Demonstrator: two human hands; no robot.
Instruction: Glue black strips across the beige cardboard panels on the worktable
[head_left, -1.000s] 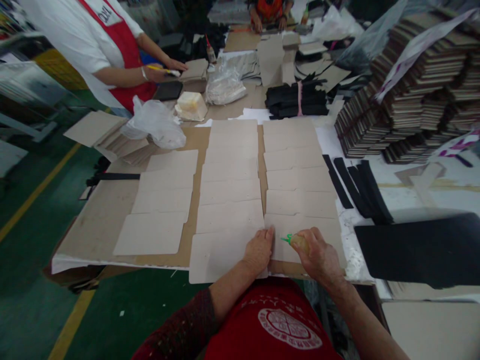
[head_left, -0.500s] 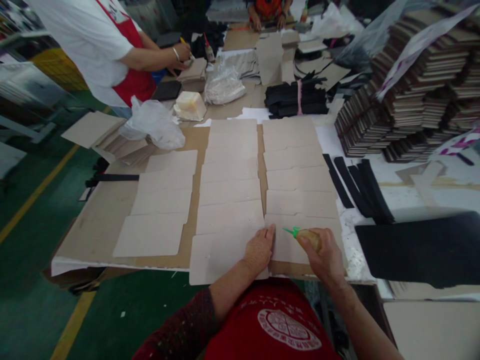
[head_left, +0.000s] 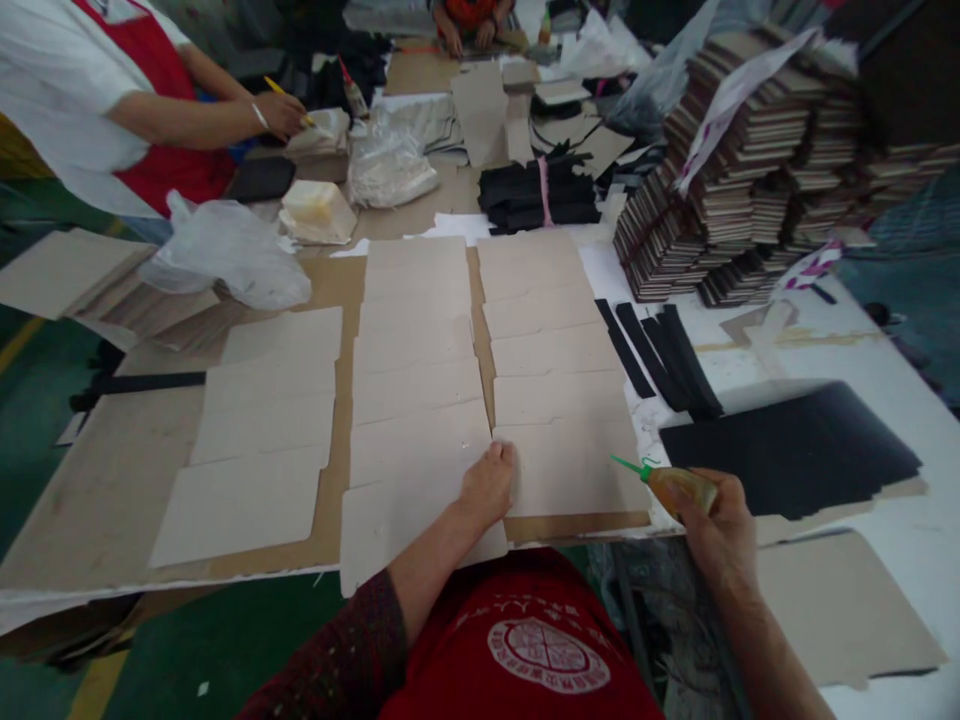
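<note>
My right hand is wrapped around a small squeeze bottle of amber liquid, apparently glue. Its thin green nozzle points left, over the right edge of the overlapping beige cardboard sheets. My left hand lies between the middle and right columns of sheets, at the left edge of the nearest right-hand sheet. Its fingers are curled together; whether they pinch a sheet's edge is hidden. Below that hand, the nearest sheet of the middle column overhangs the table's front edge.
A third column of sheets lies left. Black strips and a black panel are on the right, near tall bundled stacks. A plastic bag sits at left. A co-worker's hand holds a yellow tool; another person is at the far end.
The view has swung to the right. My right hand with the bottle has moved right, away from the middle of the nearest sheet. My left hand's outstretched fingers have curled in.
</note>
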